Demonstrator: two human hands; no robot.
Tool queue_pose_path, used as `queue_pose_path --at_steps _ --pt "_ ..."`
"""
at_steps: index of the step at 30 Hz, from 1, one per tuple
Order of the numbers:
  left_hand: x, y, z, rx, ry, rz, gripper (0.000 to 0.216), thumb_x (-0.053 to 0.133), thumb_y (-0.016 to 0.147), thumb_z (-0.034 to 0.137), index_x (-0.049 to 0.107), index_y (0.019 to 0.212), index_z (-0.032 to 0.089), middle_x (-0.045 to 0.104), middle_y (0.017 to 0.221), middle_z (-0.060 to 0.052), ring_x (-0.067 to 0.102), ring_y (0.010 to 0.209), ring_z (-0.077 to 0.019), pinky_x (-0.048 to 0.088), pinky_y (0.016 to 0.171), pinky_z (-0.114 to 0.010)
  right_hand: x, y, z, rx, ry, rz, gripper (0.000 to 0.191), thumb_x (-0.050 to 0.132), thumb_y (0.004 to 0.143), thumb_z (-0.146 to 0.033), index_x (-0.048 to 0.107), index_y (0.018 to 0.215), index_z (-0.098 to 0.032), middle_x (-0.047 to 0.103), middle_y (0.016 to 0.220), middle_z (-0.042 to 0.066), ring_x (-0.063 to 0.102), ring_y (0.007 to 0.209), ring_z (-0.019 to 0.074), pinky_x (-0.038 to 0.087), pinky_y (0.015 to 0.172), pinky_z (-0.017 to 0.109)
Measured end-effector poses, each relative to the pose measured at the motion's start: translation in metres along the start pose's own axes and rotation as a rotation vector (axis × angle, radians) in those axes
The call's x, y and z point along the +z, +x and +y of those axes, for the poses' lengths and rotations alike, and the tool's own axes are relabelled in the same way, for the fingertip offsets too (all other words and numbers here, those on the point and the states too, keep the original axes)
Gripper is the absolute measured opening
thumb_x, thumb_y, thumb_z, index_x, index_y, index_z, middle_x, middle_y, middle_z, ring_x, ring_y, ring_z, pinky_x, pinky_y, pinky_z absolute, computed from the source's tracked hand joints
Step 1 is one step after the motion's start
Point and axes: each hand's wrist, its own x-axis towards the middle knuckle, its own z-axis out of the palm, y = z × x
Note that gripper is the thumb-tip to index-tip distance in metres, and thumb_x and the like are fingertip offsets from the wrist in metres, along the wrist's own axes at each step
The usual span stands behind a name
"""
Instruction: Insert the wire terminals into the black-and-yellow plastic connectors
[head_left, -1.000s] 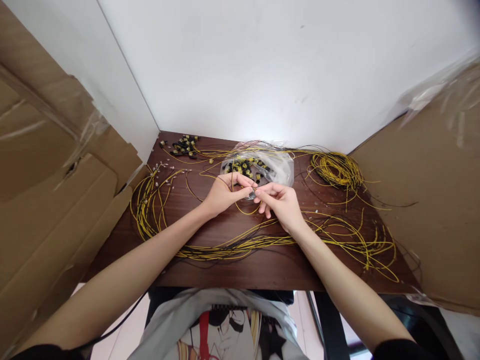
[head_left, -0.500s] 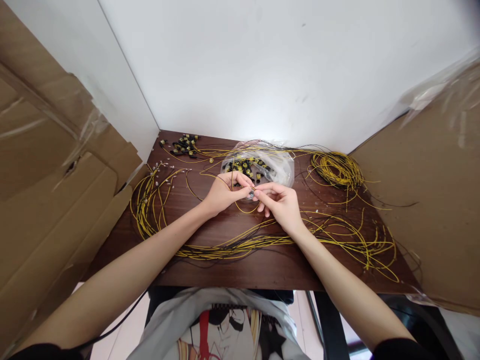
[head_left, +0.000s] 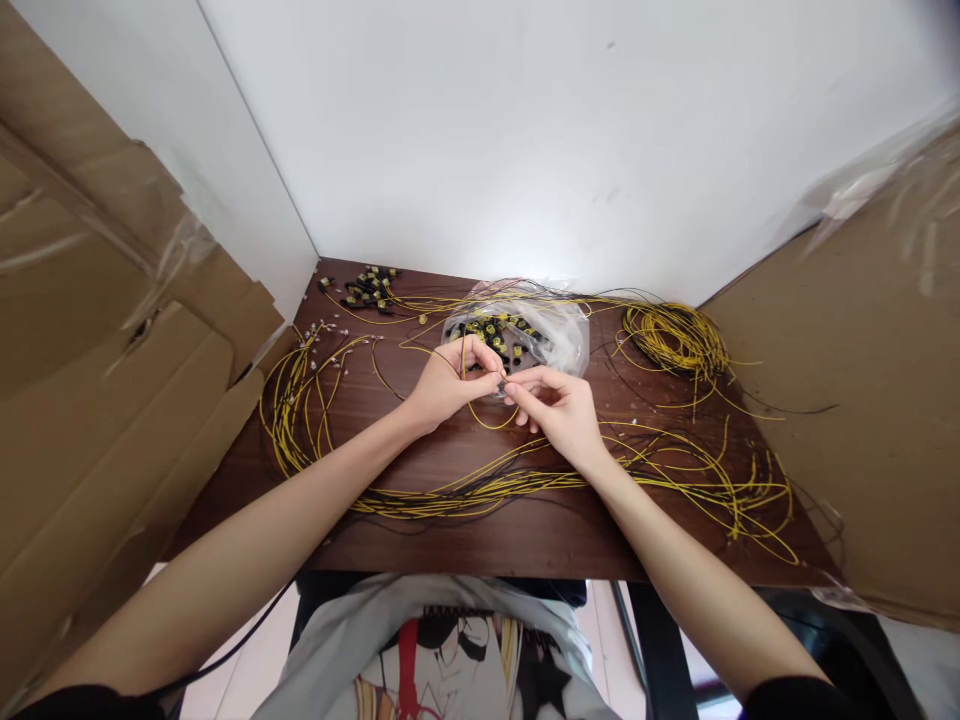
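My left hand (head_left: 450, 385) is closed in a pinch on a thin yellow-and-black wire. A yellow loop of that wire (head_left: 489, 426) hangs below the fingers, and a dark strand rises past them. Fingertip to fingertip with it, my right hand (head_left: 562, 412) pinches at the same spot, its lower fingers loosely curled. Between the fingertips shows a small dark piece (head_left: 502, 388), mostly covered and too small to name. Just behind the hands lies a clear plastic bag (head_left: 566, 340) with several black-and-yellow caps (head_left: 491, 328) on it.
Finished-looking black-and-yellow caps (head_left: 369, 287) with wires lie at the back left. A wire coil (head_left: 675, 345) sits at the back right. A long wire bundle (head_left: 465, 500) curves along the front of the brown table (head_left: 480, 555). Cardboard walls (head_left: 847, 400) flank both sides.
Both hands stay in nearly the same place, fingertips together. The fingers shift very slightly around the small piece, and the wire loop below moves a little.
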Motion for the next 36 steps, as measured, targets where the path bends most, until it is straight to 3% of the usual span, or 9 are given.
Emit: queue_pose_path --at_steps 7,13,21,27,30,33,36 --pt "-0.002 0.000 -0.001 0.078 0.101 -0.068 0.016 0.066 0.070 0.015 0.062 0.085 0.015 0.058 0.073 -0.001 0.053 0.070 -0.0105 0.045 0.065 -0.024 -0.001 0.002 0.003 0.007 -0.012 -0.004 0.026 0.068 0.073 -0.039 0.066 0.083 -0.015 0.067 0.064 0.002 0.052 0.046 0.0089 0.045 0.039 0.020" --pt "-0.003 0.000 -0.002 0.109 0.197 -0.074 0.010 0.065 0.071 0.017 0.066 0.081 0.015 0.060 0.076 -0.002 0.054 0.070 -0.0115 0.044 0.066 -0.025 -0.001 0.003 0.002 0.038 0.016 -0.018 0.028 0.067 0.073 -0.041 0.064 0.081 -0.015 0.066 0.061 0.002 0.051 0.045 0.0088 0.043 0.039 0.020" --pt "-0.001 0.002 -0.002 -0.028 0.028 0.011 0.012 0.070 0.066 0.020 0.061 0.071 0.013 0.060 0.070 -0.001 0.054 0.062 -0.0088 0.044 0.060 -0.022 -0.001 0.002 -0.002 0.007 -0.031 0.008 0.026 0.061 0.079 -0.040 0.064 0.084 -0.015 0.066 0.064 0.002 0.051 0.043 0.0081 0.043 0.042 0.021" --pt "-0.004 0.004 -0.002 -0.097 0.002 0.128 0.013 0.071 0.063 0.020 0.062 0.070 0.013 0.060 0.066 0.001 0.051 0.054 -0.0069 0.043 0.057 -0.022 -0.003 0.001 0.003 -0.048 -0.127 0.080 0.027 0.056 0.084 -0.039 0.063 0.099 -0.018 0.070 0.084 0.005 0.061 0.057 0.0116 0.046 0.049 0.022" --pt "-0.005 0.005 -0.003 -0.103 -0.011 0.156 0.013 0.071 0.062 0.020 0.062 0.069 0.014 0.059 0.065 0.002 0.051 0.054 -0.0068 0.043 0.057 -0.022 -0.006 0.003 0.004 -0.069 -0.131 0.095 0.025 0.055 0.084 -0.037 0.062 0.099 -0.018 0.071 0.089 0.006 0.065 0.068 0.0150 0.051 0.061 0.027" --pt "-0.004 0.006 -0.004 -0.103 -0.015 0.170 0.013 0.072 0.061 0.019 0.063 0.068 0.014 0.059 0.064 0.002 0.051 0.054 -0.0068 0.043 0.057 -0.022 -0.012 0.006 0.003 -0.100 -0.237 0.060 0.022 0.055 0.084 -0.032 0.062 0.099 -0.018 0.071 0.085 0.005 0.067 0.075 0.0180 0.052 0.073 0.032" --pt "-0.004 0.006 -0.005 -0.108 -0.014 0.184 0.013 0.072 0.061 0.019 0.063 0.067 0.014 0.059 0.064 0.002 0.051 0.054 -0.0065 0.043 0.056 -0.022 -0.020 0.006 -0.003 -0.108 -0.399 0.047 0.022 0.054 0.085 -0.029 0.062 0.103 -0.018 0.072 0.083 0.005 0.067 0.075 0.0192 0.051 0.071 0.032"
